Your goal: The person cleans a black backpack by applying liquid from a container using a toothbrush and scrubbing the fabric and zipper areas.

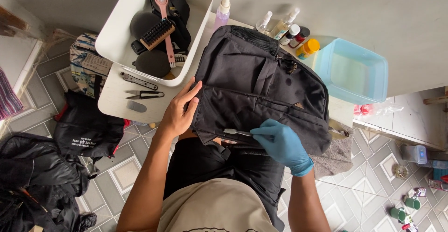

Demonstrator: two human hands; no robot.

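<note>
The gloved right hand (281, 144) pinches a small brush (237, 132), fingers closed on its handle, head against the near edge of the black backpack (261, 87), which rests over the lap and the table's (116, 103) near edge. The bare left hand (179, 113) lies open, fingers spread flat on the backpack's left side. Farther left lie scissors (144, 94); beyond, a white bin (116, 36) of brushes.

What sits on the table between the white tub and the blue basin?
In the head view, the black backpack fills most of that stretch between the white tub and blue basin, with spray bottles and small jars behind it.
</note>
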